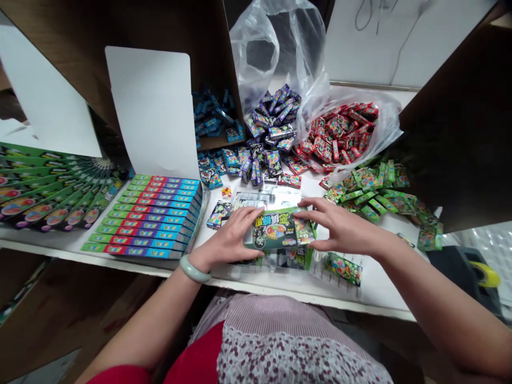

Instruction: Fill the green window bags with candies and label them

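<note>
A flat black-and-green printed candy box (276, 230) lies between my two hands, low over the table. My left hand (234, 234) has its fingers along the top edge and its thumb below, gripping the left end. With thumb and fingers bent around the right end, my right hand (340, 226) holds the other side, where a small green packet (306, 230) shows against the box. Beneath are clear plastic and more printed packaging, partly hidden by the hands. A purple packet (218, 214) lies left of my left hand, and a green packet (344, 268) below my right hand.
Loose packets lie behind: blue (214, 125), purple (280, 112), red (340, 130) in a clear bag (390, 114), and green (376, 186). At left stand a white-lidded display box (154, 106) of striped boxes and fanned green cartons (52, 197). A tape dispenser (460, 272) sits right.
</note>
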A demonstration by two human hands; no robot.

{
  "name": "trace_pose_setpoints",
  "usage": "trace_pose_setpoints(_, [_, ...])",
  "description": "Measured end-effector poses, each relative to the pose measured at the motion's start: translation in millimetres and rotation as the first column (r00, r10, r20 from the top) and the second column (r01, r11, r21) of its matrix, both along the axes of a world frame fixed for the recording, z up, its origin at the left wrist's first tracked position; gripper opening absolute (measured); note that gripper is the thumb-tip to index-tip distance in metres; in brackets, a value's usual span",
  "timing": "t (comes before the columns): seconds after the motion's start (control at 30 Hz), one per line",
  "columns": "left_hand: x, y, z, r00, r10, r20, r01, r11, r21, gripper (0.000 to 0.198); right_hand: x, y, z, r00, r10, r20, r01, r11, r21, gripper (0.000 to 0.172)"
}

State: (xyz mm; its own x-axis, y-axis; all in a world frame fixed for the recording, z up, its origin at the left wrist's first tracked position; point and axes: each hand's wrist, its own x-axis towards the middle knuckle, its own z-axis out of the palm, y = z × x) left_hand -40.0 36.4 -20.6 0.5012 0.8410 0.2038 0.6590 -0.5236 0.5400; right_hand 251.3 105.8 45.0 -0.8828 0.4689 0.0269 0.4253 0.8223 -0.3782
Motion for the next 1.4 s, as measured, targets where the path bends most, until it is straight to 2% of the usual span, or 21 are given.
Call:
trace_pose_setpoints(0.07, [4, 1, -0.5, 1.000, 0.007, 0.024, -0.007, 1.000, -0.006, 0.100, -3, 3, -2.5, 0.999, -0.014, -0.029, 0.012, 0.999, -0.046, 0.065])
trace_pose_setpoints(0.13, [4, 1, -1.6, 0.998, 0.033, 0.045, -0.033, 0.999, 0.004, 0.099, -8, 2, -7.1, 0.994, -0.044, -0.096, 0.035, 0.995, -0.097, 0.077])
trace_pose_setpoints(0.2, [2, 0, -3.1, 0.994, 0.090, 0.058, -0.092, 0.996, 0.023, 0.097, -14, -4, -13.6, 0.972, -0.135, -0.190, 0.117, 0.987, -0.107, 0.082])
trace_pose_setpoints(0.3, [-1, -1, -6.7, 0.986, 0.160, 0.046, -0.161, 0.986, 0.029, 0.095, -24, -19, -26.7, 0.934, -0.242, -0.263, 0.231, 0.970, -0.072, 0.057])
trace_pose_setpoints(0.4, [-3, 0, -11.7, 0.983, 0.181, 0.040, -0.182, 0.983, 0.014, 0.095, -32, -19, -41.0, 0.935, -0.235, -0.265, 0.217, 0.971, -0.097, 0.039])
trace_pose_setpoints(0.47, [-6, 0, -13.7, 0.977, 0.209, 0.039, -0.209, 0.978, 0.005, 0.096, -30, -1, -49.7, 0.896, -0.319, -0.308, 0.282, 0.946, -0.159, 0.034])
trace_pose_setpoints(0.53, [-11, 0, -13.6, 0.969, 0.245, 0.037, -0.246, 0.969, 0.007, 0.096, -25, 31, -58.2, 0.811, -0.490, -0.318, 0.444, 0.871, -0.209, 0.033])
trace_pose_setpoints(0.57, [-14, -1, -12.9, 0.965, 0.261, 0.036, -0.261, 0.965, 0.010, 0.095, -23, 49, -62.7, 0.762, -0.584, -0.279, 0.551, 0.812, -0.192, 0.034])
trace_pose_setpoints(0.63, [-20, -2, -10.5, 0.960, 0.277, 0.033, -0.278, 0.961, 0.011, 0.093, -23, 85, -71.9, 0.737, -0.641, -0.216, 0.621, 0.767, -0.158, 0.032])
trace_pose_setpoints(0.7, [-22, -4, -7.9, 0.959, 0.280, 0.029, -0.281, 0.960, 0.008, 0.095, -32, 112, -80.3, 0.754, -0.639, -0.155, 0.627, 0.769, -0.121, 0.029])
trace_pose_setpoints(0.77, [-22, -5, -5.8, 0.960, 0.277, 0.027, -0.278, 0.961, 0.006, 0.097, -46, 128, -86.9, 0.772, -0.631, -0.084, 0.626, 0.776, -0.077, 0.026])
trace_pose_setpoints(0.9, [-21, -4, -4.6, 0.962, 0.271, 0.028, -0.271, 0.963, -0.003, 0.098, -71, 136, -93.5, 0.770, -0.634, 0.070, 0.635, 0.773, 0.005, 0.026])
trace_pose_setpoints(1.07, [-21, -2, -6.0, 0.960, 0.278, 0.028, -0.278, 0.961, -0.010, 0.094, -75, 143, -96.3, 0.750, -0.640, 0.166, 0.645, 0.763, 0.030, 0.037])
trace_pose_setpoints(1.17, [-21, -2, -6.6, 0.962, 0.271, 0.031, -0.271, 0.963, -0.007, 0.094, -69, 150, -95.0, 0.766, -0.628, 0.135, 0.633, 0.774, 0.007, 0.032])
trace_pose_setpoints(1.27, [-23, -4, -7.0, 0.959, 0.281, 0.019, -0.281, 0.960, 0.005, 0.095, -58, 150, -93.7, 0.786, -0.617, 0.029, 0.617, 0.787, -0.010, 0.024])
trace_pose_setpoints(1.4, [-28, -5, -6.8, 0.952, 0.306, 0.005, -0.306, 0.952, 0.030, 0.095, -35, 137, -101.9, 0.817, -0.567, -0.103, 0.567, 0.823, -0.032, 0.030])
